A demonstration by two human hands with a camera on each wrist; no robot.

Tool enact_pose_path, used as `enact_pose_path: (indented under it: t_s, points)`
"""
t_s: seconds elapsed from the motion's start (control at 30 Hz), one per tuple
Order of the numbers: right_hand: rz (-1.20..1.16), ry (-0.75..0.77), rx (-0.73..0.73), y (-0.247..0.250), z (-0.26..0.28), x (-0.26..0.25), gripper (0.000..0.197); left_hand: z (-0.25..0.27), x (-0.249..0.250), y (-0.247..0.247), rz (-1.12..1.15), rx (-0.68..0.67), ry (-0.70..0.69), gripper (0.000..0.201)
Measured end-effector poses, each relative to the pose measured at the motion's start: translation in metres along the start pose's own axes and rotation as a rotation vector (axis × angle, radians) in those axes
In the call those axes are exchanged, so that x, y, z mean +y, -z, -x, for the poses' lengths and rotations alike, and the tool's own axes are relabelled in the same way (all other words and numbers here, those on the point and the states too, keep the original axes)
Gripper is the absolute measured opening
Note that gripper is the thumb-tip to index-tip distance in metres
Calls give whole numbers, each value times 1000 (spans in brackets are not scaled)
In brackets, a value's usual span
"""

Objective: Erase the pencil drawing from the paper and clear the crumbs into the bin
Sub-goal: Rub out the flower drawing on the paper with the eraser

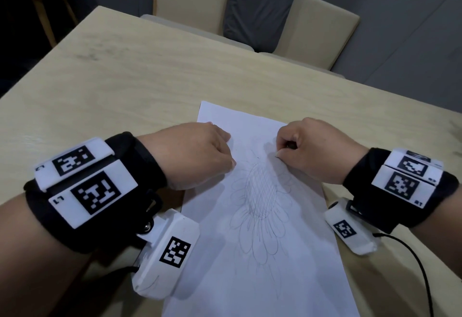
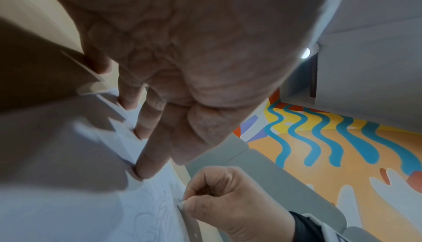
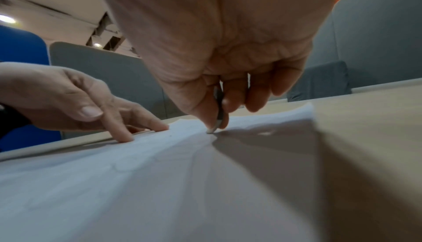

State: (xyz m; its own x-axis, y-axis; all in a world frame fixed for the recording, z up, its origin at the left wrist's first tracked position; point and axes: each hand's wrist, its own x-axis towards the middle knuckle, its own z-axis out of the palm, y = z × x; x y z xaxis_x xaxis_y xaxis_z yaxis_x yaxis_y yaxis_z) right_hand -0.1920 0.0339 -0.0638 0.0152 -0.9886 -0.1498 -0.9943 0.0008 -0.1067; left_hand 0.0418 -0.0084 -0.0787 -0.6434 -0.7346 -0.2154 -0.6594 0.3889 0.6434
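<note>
On my left wrist band [image 1: 82, 189], a white plate [image 1: 92, 192] reads "L1" beside its square code marker. On my right wrist band [image 1: 390, 191], the white plate [image 1: 405, 186] reads "R1" upside down. The other small marks are too blurred to read

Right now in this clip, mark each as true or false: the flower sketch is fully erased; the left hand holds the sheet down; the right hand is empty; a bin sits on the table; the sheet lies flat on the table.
1. The pencil flower sketch is fully erased. False: petals and hatched centre are plainly there.
2. The left hand presses straight fingers on the white paper sheet. True.
3. The right hand is empty. False: it pinches a slim grey eraser stick, tip on the sheet.
4. A bin sits on the pale wooden table. False: none is in view.
5. The sheet lies flat on the table. True.
</note>
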Motion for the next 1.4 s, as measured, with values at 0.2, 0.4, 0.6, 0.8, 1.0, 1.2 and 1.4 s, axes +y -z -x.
enact_pose_path:
  t_s: [0.2,0.4,0.6,0.8,1.0,1.2,1.4]
  points:
    - [-3,-64,5,4,3,16,17,0,-2,0,6,10,-1,36]
    - [-2,-23,10,1,0,12,16,0,0,1,-2,-8,12,37]
    - [-15,-37,15,2,5,16,18,2,-1,2,-12,-29,-7,35]
    - [0,-35,-23,5,10,19,18,4,1,4,-16,-45,-13,34]
    - [-21,-20,20,2,5,16,16,4,2,4,-27,-49,-17,33]
    - [-30,-1,-36,2,16,15,17,0,-3,3,-24,-53,-31,37]
    - [-9,-22,14,1,11,16,16,2,2,4,1,-76,-24,37]
